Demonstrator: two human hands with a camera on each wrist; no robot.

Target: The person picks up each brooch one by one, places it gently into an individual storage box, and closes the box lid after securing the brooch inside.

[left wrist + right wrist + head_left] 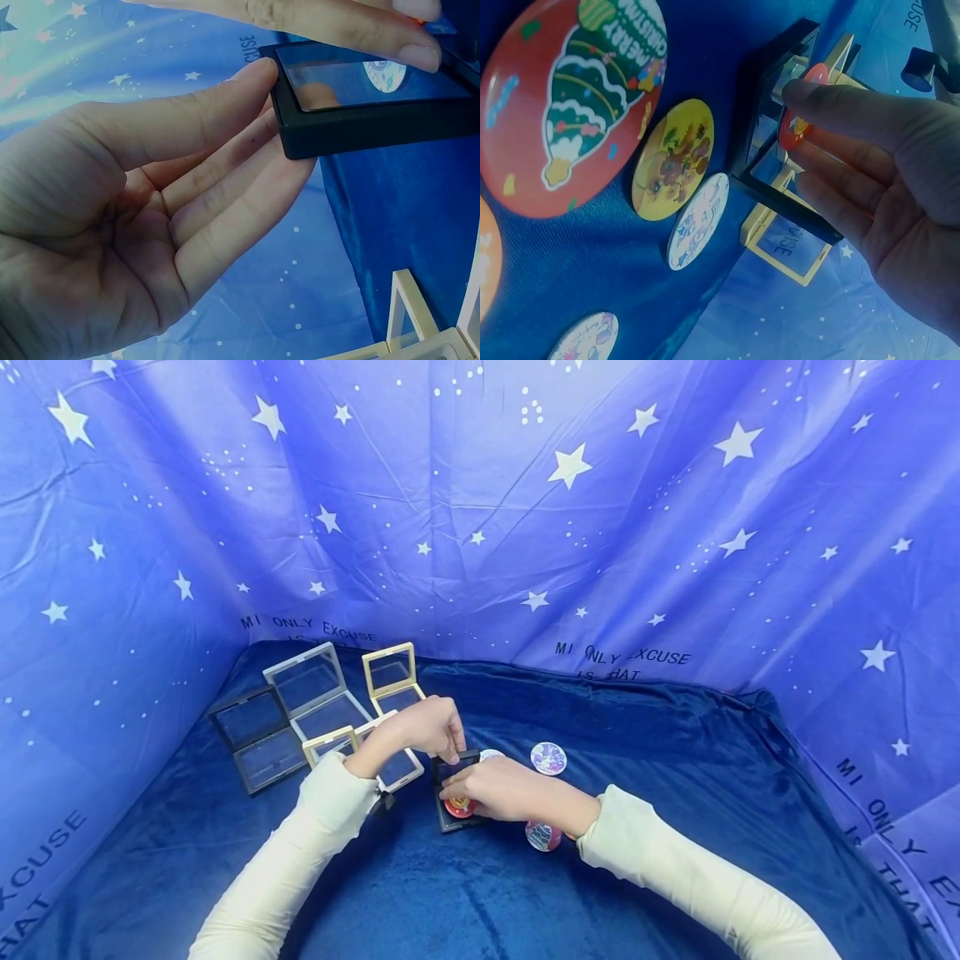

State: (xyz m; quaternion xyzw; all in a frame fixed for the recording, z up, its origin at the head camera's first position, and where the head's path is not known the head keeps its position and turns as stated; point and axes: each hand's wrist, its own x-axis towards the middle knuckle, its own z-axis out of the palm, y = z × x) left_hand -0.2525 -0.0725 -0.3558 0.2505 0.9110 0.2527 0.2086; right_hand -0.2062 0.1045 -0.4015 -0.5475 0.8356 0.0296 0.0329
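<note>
My left hand (427, 727) pinches the raised lid of a small black hinged display frame (375, 133) between thumb and fingers. The lid has a clear window, and the frame stands open on the blue cloth. In my right hand (513, 789) is a round red badge (791, 135) with a yellow design, pinched between thumb and fingers. In the head view that badge (460, 807) is over the lower half of the black frame, partly covered by my right fingers. Whether it touches the clear film cannot be told.
Several open display frames stand at left: a black one (273, 764), a grey one (360, 710), a gold one (412, 672). Round badges lie at right: a Christmas tree badge (585, 105), a sunflower badge (675, 161), a whitish badge (699, 221). A starry curtain (480, 485) hangs behind.
</note>
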